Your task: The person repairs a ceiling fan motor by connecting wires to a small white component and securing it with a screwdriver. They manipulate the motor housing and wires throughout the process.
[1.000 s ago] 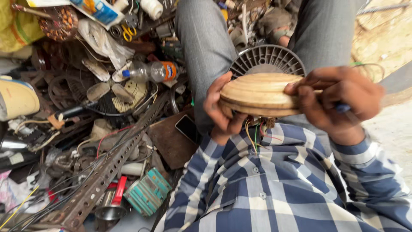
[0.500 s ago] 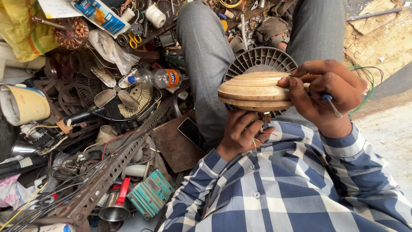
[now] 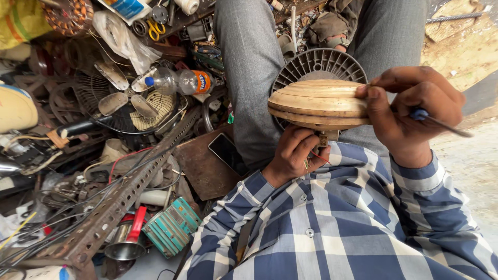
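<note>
A beige round fan motor housing [image 3: 317,103] is held over my lap, edge-on to the camera. My left hand [image 3: 293,154] grips it from below, around the shaft where thin wires hang. My right hand [image 3: 412,111] rests its fingertips on the housing's right edge and holds a blue-handled screwdriver [image 3: 440,122] whose shaft points right. A grey ribbed fan grille [image 3: 317,64] lies behind the housing on my knees.
To the left lies a heap of scrap: a plastic bottle [image 3: 175,81], a small fan with beige blades [image 3: 132,106], a slotted metal angle bar [image 3: 124,194], a dark phone [image 3: 226,152], a teal block [image 3: 171,226], yellow scissors [image 3: 151,31]. Bare ground at the right.
My left hand has slid from the housing's left edge down under it to the shaft. The view has tilted a little; the right hand stays on the right edge.
</note>
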The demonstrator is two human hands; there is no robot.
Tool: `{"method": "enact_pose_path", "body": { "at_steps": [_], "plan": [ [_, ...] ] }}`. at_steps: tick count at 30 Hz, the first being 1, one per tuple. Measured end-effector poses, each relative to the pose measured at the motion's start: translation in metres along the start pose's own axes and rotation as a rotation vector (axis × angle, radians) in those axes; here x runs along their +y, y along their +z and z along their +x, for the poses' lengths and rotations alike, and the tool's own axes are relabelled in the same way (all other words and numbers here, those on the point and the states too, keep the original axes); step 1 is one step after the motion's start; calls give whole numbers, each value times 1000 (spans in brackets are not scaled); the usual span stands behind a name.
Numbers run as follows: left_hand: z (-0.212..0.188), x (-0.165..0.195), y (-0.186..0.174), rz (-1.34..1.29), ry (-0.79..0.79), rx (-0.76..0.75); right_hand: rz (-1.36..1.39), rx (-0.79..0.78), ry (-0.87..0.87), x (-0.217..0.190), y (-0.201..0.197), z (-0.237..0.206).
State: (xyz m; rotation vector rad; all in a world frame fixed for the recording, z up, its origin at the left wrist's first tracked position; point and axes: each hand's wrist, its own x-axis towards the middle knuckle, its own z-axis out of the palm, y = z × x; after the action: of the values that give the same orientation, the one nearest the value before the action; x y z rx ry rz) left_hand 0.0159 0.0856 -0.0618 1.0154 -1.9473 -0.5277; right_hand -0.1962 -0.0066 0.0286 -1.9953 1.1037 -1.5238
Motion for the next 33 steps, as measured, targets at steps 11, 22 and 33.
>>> {"method": "enact_pose_path", "body": {
  "at_steps": [11, 22, 33],
  "plan": [
    [-3, -4, -1, -4, 29, 19, -28, -154, 144, -37, -21, -74],
    [1, -3, -7, -56, 18, -9, 311, -263, 304, -44, 3, -91],
    [-2, -4, -4, -52, 26, -17, -86, -983, 577, -7, -47, -86]
  ]
}}
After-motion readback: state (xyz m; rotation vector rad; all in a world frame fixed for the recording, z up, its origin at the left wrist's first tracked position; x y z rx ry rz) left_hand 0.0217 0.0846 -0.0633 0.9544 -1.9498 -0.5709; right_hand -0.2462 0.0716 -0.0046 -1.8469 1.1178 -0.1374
